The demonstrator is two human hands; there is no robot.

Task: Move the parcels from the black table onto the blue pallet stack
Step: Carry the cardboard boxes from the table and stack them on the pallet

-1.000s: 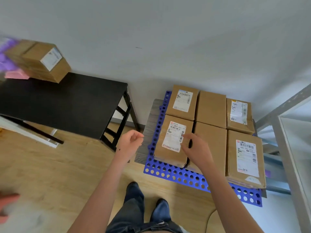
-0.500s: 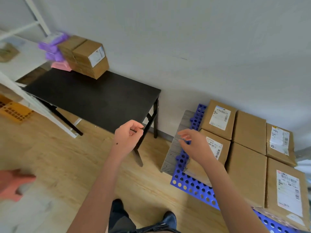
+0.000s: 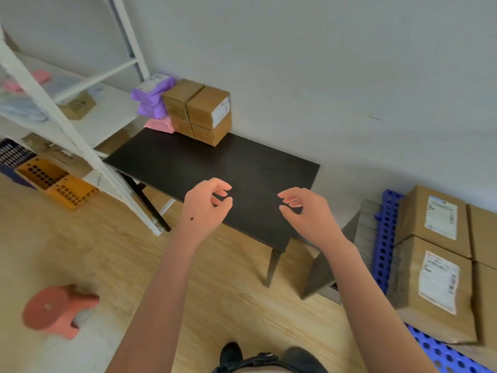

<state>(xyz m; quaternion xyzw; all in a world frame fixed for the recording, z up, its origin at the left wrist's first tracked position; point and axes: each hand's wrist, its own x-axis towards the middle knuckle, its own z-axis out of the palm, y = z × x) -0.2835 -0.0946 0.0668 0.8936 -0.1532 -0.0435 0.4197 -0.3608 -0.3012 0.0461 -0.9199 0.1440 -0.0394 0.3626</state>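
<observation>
A black table (image 3: 188,162) stands against the grey wall. At its far left corner sit stacked brown cardboard parcels (image 3: 204,111), with purple mailer bags (image 3: 152,96) and a pink one (image 3: 160,125) behind them. My left hand (image 3: 205,204) and my right hand (image 3: 306,211) hover empty over the table's near edge, fingers loosely curled and apart. The blue pallet stack (image 3: 384,238) lies at the right on a grey board, and several labelled brown parcels (image 3: 433,275) rest on it.
A white metal shelf rack (image 3: 67,122) stands left of the table, with orange crates (image 3: 56,181) under it. A red-orange plastic stool (image 3: 57,309) sits on the wooden floor at lower left. My feet show at the bottom.
My view has swung left from the pallet to the table. My right hand has left the parcel on the pallet, and both hands now hover over the table's near edge.
</observation>
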